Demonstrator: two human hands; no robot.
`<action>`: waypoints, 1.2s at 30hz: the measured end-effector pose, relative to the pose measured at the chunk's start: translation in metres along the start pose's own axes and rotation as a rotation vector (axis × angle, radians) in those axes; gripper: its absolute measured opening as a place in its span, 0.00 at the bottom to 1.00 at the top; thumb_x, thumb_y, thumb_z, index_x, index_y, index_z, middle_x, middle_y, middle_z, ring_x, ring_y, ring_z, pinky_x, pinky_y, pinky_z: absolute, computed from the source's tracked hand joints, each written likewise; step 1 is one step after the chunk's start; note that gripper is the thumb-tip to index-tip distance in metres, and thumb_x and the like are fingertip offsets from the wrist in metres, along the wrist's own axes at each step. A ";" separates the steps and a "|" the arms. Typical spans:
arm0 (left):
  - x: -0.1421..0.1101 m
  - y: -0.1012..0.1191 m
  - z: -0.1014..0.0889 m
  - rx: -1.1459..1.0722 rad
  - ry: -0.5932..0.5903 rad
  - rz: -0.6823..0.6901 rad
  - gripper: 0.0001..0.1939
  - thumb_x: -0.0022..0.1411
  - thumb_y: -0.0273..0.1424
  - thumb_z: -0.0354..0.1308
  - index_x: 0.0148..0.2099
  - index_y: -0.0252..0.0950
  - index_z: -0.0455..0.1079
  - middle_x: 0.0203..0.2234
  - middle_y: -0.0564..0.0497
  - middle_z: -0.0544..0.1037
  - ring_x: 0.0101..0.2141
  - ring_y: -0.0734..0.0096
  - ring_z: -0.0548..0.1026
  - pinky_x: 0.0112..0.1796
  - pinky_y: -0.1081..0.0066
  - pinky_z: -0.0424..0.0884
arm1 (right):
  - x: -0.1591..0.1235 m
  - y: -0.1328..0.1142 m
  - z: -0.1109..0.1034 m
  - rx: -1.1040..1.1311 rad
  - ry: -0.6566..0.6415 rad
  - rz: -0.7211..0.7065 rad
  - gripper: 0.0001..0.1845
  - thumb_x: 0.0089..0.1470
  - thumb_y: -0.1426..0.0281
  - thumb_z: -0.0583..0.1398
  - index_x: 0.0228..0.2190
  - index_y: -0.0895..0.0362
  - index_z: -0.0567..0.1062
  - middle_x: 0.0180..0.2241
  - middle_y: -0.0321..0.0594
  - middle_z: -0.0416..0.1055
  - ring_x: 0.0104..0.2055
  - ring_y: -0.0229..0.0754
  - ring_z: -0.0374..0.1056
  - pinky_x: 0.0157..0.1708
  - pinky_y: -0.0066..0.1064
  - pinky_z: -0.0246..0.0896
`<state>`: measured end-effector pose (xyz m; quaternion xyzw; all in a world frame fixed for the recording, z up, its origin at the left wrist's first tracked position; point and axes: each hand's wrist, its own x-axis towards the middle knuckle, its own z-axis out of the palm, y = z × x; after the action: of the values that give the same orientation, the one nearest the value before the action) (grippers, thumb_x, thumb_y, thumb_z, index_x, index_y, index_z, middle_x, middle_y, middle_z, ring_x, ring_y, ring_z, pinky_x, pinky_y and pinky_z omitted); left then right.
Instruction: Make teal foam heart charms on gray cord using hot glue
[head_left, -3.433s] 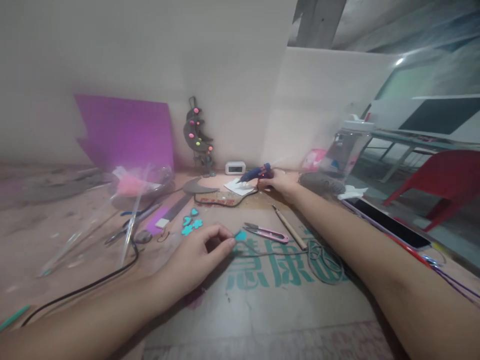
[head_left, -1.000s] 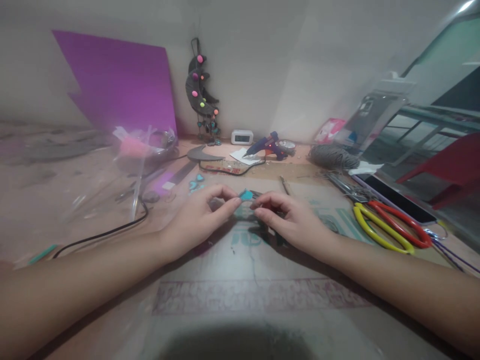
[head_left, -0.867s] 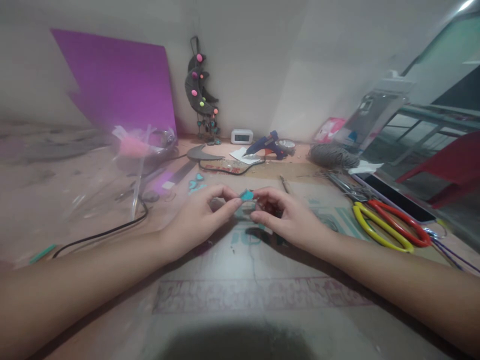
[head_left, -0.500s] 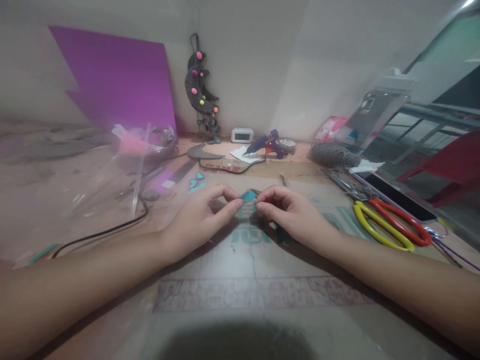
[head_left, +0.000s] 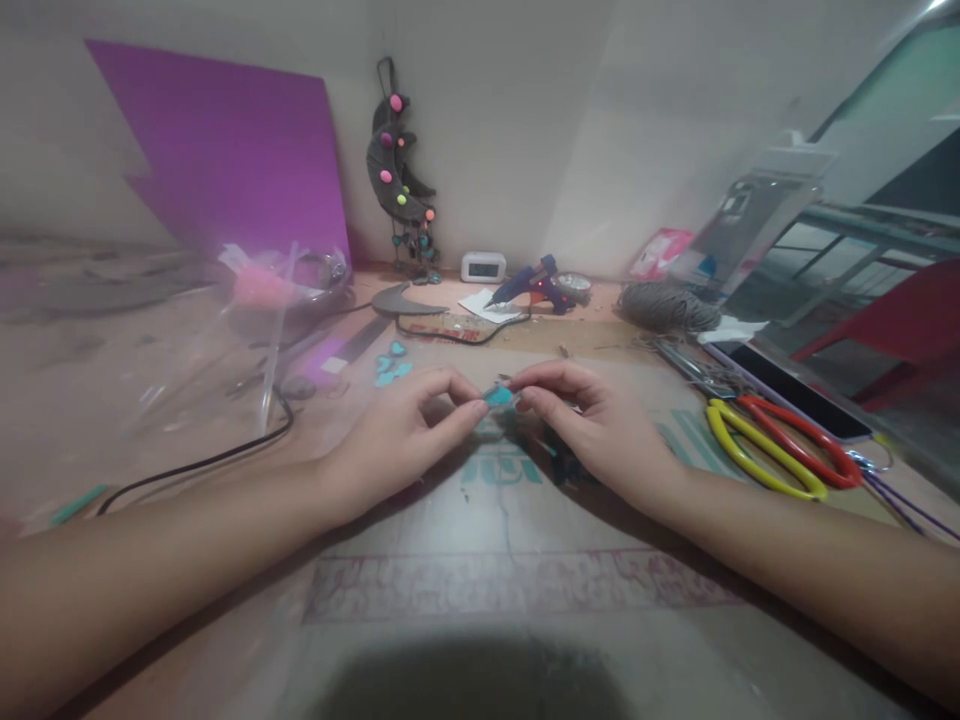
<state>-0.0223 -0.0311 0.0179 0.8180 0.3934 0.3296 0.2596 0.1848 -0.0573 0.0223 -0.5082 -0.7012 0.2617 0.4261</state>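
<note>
Between my two hands is a small teal piece [head_left: 500, 397], possibly heart-shaped, with a dark grey edge showing behind it. My left hand [head_left: 424, 420] pinches its left edge between thumb and forefinger. At the right edge, the thumb and forefinger of my right hand [head_left: 581, 410] are bent together against the piece; their exact contact is too small to make out. Several teal heart cut-outs [head_left: 393, 370] lie on the board just beyond my left hand. A grey crescent [head_left: 409, 300] rests farther back.
A blue glue gun [head_left: 536, 284] with a red light stands on white paper [head_left: 486, 306]. Yellow-and-red-handled scissors [head_left: 765, 440], a phone [head_left: 799, 390] and grey yarn [head_left: 667, 306] lie to the right. A black cable [head_left: 202, 462] crosses the left. A decorated moon ornament [head_left: 394, 170] hangs behind.
The teal piece has turned slightly and shows more of its face. My right hand's fingertips have shifted a little and loosened. My left hand keeps its pinch.
</note>
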 end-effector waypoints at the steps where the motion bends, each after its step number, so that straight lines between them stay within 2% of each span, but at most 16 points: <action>1: 0.000 -0.001 0.000 -0.004 -0.004 0.010 0.09 0.65 0.35 0.54 0.35 0.37 0.71 0.30 0.54 0.77 0.33 0.71 0.73 0.37 0.72 0.67 | 0.000 0.000 0.000 -0.011 0.010 -0.015 0.07 0.58 0.70 0.59 0.36 0.54 0.79 0.37 0.38 0.79 0.39 0.40 0.74 0.42 0.32 0.69; 8: 0.001 -0.004 0.001 -0.020 -0.052 0.046 0.10 0.66 0.36 0.53 0.35 0.37 0.70 0.31 0.53 0.77 0.35 0.70 0.73 0.38 0.71 0.69 | -0.003 -0.002 0.000 -0.044 0.066 -0.126 0.09 0.59 0.72 0.59 0.37 0.54 0.80 0.38 0.37 0.80 0.42 0.39 0.75 0.45 0.31 0.68; 16: 0.000 -0.004 0.003 -0.030 -0.051 0.063 0.09 0.66 0.35 0.53 0.36 0.37 0.71 0.31 0.55 0.77 0.33 0.72 0.73 0.37 0.73 0.68 | -0.004 -0.002 0.000 -0.073 0.057 -0.154 0.09 0.59 0.72 0.59 0.38 0.54 0.80 0.38 0.37 0.80 0.41 0.39 0.75 0.45 0.31 0.69; 24: 0.001 -0.005 0.001 -0.112 -0.130 0.031 0.09 0.66 0.35 0.54 0.35 0.37 0.71 0.31 0.54 0.78 0.33 0.72 0.74 0.36 0.73 0.68 | -0.003 0.000 0.003 -0.031 0.009 -0.225 0.08 0.60 0.73 0.58 0.39 0.54 0.77 0.40 0.37 0.79 0.43 0.39 0.75 0.46 0.32 0.69; 28: 0.002 -0.007 0.004 -0.196 -0.141 -0.019 0.09 0.65 0.36 0.55 0.35 0.37 0.71 0.32 0.54 0.78 0.34 0.71 0.75 0.36 0.73 0.69 | -0.004 0.007 0.006 0.167 -0.030 -0.193 0.03 0.61 0.70 0.58 0.39 0.53 0.70 0.40 0.37 0.77 0.46 0.39 0.74 0.46 0.33 0.69; 30: 0.002 -0.006 0.005 -0.261 -0.148 -0.062 0.10 0.65 0.37 0.55 0.35 0.37 0.71 0.32 0.53 0.78 0.34 0.71 0.75 0.36 0.73 0.70 | -0.004 0.010 0.006 0.226 -0.053 -0.153 0.04 0.62 0.66 0.57 0.38 0.53 0.67 0.39 0.38 0.76 0.46 0.41 0.74 0.45 0.34 0.69; 36: 0.001 0.000 0.003 -0.270 -0.103 -0.155 0.13 0.64 0.41 0.55 0.34 0.37 0.70 0.27 0.53 0.76 0.28 0.72 0.73 0.28 0.74 0.69 | -0.001 0.007 0.001 0.084 -0.075 -0.072 0.08 0.61 0.64 0.57 0.35 0.56 0.71 0.36 0.39 0.75 0.40 0.40 0.73 0.41 0.33 0.67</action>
<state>-0.0195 -0.0305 0.0161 0.7588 0.3936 0.3161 0.4116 0.1874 -0.0556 0.0157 -0.4540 -0.7229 0.2944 0.4297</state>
